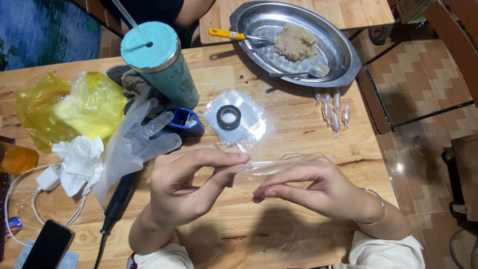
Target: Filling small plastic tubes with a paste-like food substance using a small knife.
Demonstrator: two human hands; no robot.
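Clear plastic casing (261, 167) stretches between two hands over the middle of the wooden bench (298, 134): left hand (186, 187) pinches one end with narrow fingers (226, 158), right hand (311, 187) closes on the other. Beyond it lie a tape roll (229, 117) on a plastic sheet, small filled casings (334, 110), and, at the far edge, a steel tray (343, 50) of minced filling. Left, a teal tumbler (162, 62) stands by a disposable glove (132, 144).

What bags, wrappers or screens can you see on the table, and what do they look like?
Yellow plastic bag: far left, crumpled, shiny.
Clear wrapper: thin, see-through, pinched between left hand and right hand.
Clear plastic sheet: table middle, with a black tape roll on it.
Small filled packets: beside the metal tray, see-through tubes.
Phone: bottom left, dark screen.
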